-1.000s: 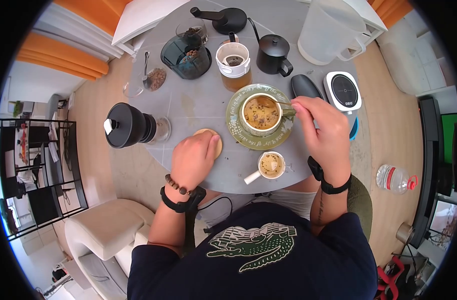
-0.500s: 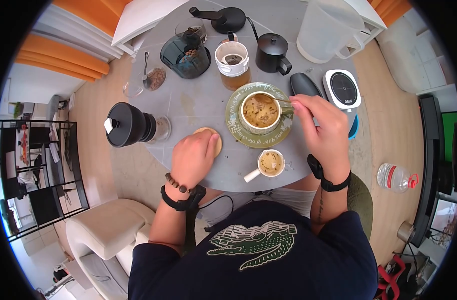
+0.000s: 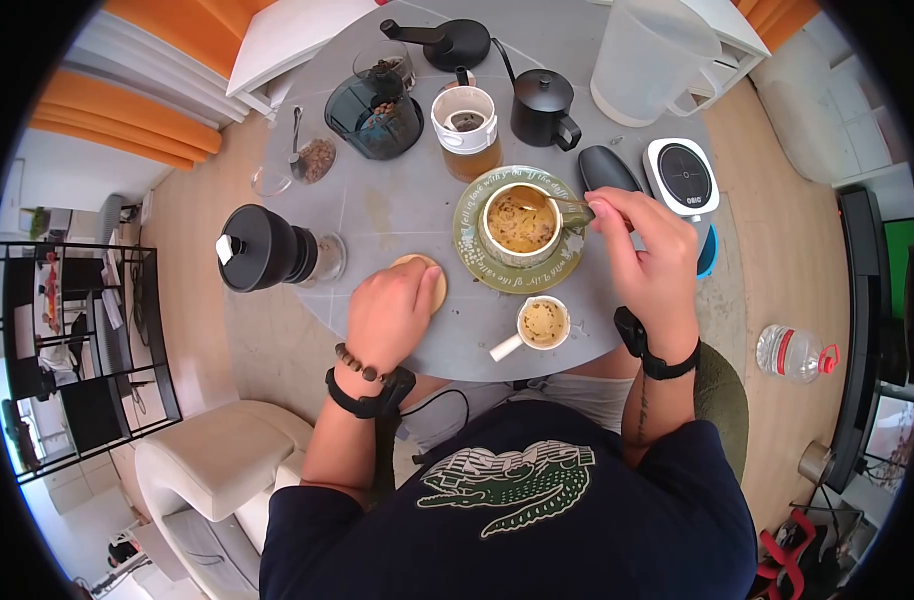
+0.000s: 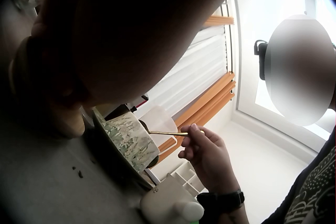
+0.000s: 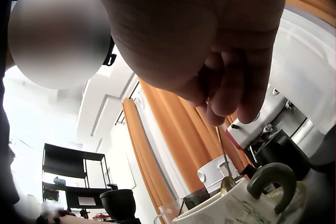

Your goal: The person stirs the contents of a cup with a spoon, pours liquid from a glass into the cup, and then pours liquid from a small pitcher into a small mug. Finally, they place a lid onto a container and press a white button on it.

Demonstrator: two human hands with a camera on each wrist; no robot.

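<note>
My right hand (image 3: 649,245) pinches the handle of a gold spoon (image 4: 167,133) between thumb and fingers. The spoon's lower end dips into a floral cup (image 5: 239,205) of brownish liquid with dark bits afloat, near the far rim in the head view. Under the cup is a green saucer with white lettering (image 3: 469,262). My left hand (image 3: 389,312) rests over a round wooden disc (image 3: 437,290), covering much of it; deep shadow hides its fingers in the left wrist view. Nearer me stands a small white-handled cup (image 3: 544,323) with brown residue inside.
Behind the saucer stand a glass with a white collar (image 3: 465,108) and a black kettle (image 3: 544,105). A black grinder (image 3: 257,248) lies at left. On the right are a white scale (image 3: 682,175), a black scoop-like object (image 3: 607,170) and a large translucent jug (image 3: 652,60).
The spoon has shifted inside the cup, and the floating bits have swirled into a different pattern. My left hand stays on the wooden disc.
</note>
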